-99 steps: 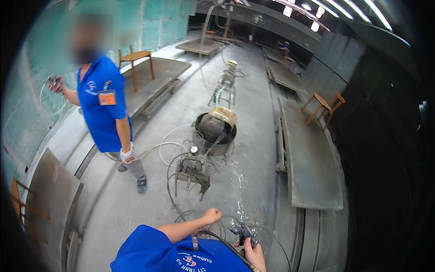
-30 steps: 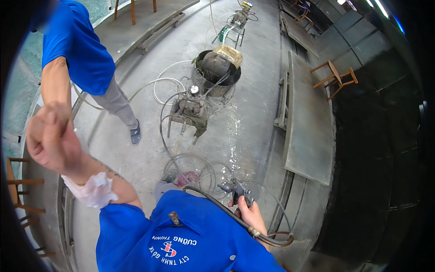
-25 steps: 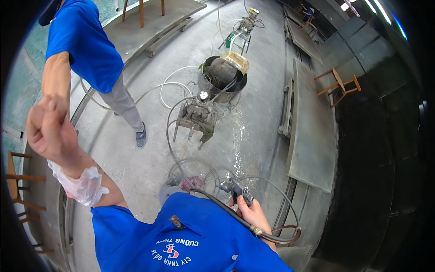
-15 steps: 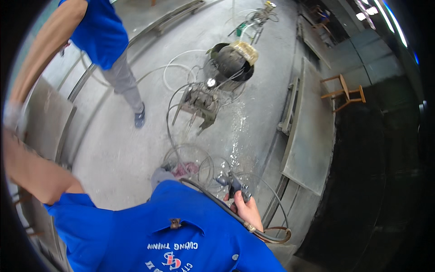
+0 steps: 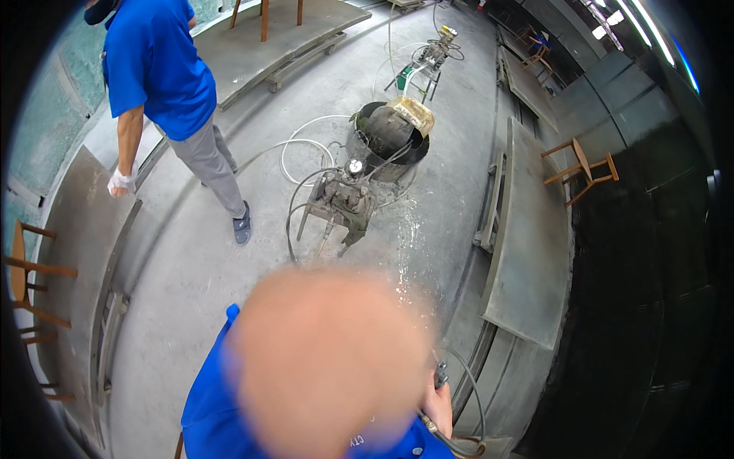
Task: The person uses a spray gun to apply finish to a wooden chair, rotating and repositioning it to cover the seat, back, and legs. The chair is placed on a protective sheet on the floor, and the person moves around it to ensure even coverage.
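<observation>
A large skin-coloured blur fills the lower middle of the head view. It appears to be my left hand or forearm [image 5: 329,359] very near the camera, its fingers too smeared to make out. Behind it, at the lower right, my right hand [image 5: 437,405] is closed around a spray gun [image 5: 441,375], mostly hidden by the blur. A dark hose [image 5: 437,430] with a brass fitting runs beside this hand and curves off to the right. My blue shirt [image 5: 210,405] shows around the blur.
A co-worker in a blue shirt [image 5: 157,76] stands at the left. Ahead are a pump with a gauge [image 5: 340,199], a dark drum [image 5: 405,164] and a second pump [image 5: 436,53]. Flat platforms [image 5: 527,252] line both sides, with wooden chairs [image 5: 582,164] beyond and at left [image 5: 23,264].
My left arm has swung in from the left edge to the front of the camera. The co-worker's arm has dropped to their side. The spray gun is now lower and largely covered.
</observation>
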A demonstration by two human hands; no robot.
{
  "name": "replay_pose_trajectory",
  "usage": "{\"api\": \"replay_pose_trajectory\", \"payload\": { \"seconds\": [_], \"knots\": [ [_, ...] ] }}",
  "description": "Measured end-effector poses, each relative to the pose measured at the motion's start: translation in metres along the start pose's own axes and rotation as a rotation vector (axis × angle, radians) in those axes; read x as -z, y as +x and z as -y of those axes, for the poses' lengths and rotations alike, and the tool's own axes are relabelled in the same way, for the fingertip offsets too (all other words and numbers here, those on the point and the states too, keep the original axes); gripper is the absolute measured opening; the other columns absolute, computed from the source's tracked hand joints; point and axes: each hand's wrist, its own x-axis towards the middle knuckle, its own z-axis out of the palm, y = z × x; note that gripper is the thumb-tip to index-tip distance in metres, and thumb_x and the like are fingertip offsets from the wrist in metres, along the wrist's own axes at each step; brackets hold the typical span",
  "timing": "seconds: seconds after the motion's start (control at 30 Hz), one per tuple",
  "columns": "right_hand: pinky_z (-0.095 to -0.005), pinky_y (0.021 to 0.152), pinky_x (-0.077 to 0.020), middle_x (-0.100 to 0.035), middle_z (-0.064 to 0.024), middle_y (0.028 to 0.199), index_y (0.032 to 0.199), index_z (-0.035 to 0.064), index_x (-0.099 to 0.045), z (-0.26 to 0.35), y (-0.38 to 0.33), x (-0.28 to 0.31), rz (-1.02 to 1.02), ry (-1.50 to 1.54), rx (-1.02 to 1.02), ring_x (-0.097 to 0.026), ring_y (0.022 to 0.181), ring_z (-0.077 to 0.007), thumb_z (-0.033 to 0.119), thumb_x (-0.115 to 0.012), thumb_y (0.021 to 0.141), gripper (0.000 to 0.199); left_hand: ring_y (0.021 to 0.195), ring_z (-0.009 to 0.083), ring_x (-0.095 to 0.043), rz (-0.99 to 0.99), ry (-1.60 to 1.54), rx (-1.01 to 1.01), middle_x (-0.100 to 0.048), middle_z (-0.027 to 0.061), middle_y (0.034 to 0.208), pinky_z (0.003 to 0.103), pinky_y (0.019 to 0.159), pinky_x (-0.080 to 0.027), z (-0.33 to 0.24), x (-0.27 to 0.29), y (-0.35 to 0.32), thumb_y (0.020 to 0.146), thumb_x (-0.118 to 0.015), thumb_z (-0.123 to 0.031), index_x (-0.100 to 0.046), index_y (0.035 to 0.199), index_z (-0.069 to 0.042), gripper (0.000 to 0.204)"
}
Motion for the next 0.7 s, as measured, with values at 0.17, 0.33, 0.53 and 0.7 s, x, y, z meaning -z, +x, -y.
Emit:
{"api": "replay_pose_trajectory", "payload": {
  "seconds": [0.17,0.33,0.53,0.7],
  "knots": [
    [-0.0225,0.046,-0.0375,-0.069,-0.004,0.089,0.113,0.0048,-0.06,-0.012,-0.004,0.005,0.007,0.07,-0.036,-0.049,0.054,-0.0068,0.055,-0.049,0.103,0.052,0.037,0.0105,-0.028,-0.466,0.166,-0.033,-0.04,-0.0005,0.052,0.029,0.041,-0.013,-0.032,-0.025,0.044,0.074,-0.071,0.005,-0.041,0.058,-0.009,0.037],
    [-0.0229,0.045,-0.0367,-0.068,-0.0021,0.085,0.11,0.0041,-0.062,-0.008,0.0,-0.001,0.136,0.056,-0.012,-0.048,0.053,-0.0069,0.058,-0.048,0.102,0.056,0.036,0.0098,-0.027,-0.3,0.379,0.069,-0.035,-0.0017,0.05,0.029,0.04,-0.01,-0.046,-0.027,0.031,0.069,-0.067,0.008,-0.034,0.053,-0.011,0.041],
    [-0.0233,0.046,-0.0352,-0.066,-0.0026,0.09,0.11,0.003,-0.061,0.004,0.002,-0.008,0.239,-0.018,-0.089,-0.047,0.055,-0.006,0.057,-0.048,0.102,0.057,0.043,0.0101,-0.033,-0.334,0.779,0.159,-0.038,0.0007,0.053,0.028,0.045,-0.019,-0.07,-0.022,0.034,0.074,-0.063,0.007,-0.037,0.057,-0.008,0.035],
    [-0.0226,0.048,-0.0358,-0.067,-0.0038,0.092,0.111,0.0026,-0.061,0.011,0.01,-0.011,0.214,-0.015,-0.006,-0.048,0.058,-0.0061,0.056,-0.049,0.102,0.055,0.065,0.0103,-0.048,-0.657,1.625,0.231,-0.054,0.004,0.068,0.027,0.059,-0.041,-0.135,0.04,-0.008,0.094,-0.057,-0.003,-0.055,0.072,-0.001,0.022]
  ]
}}
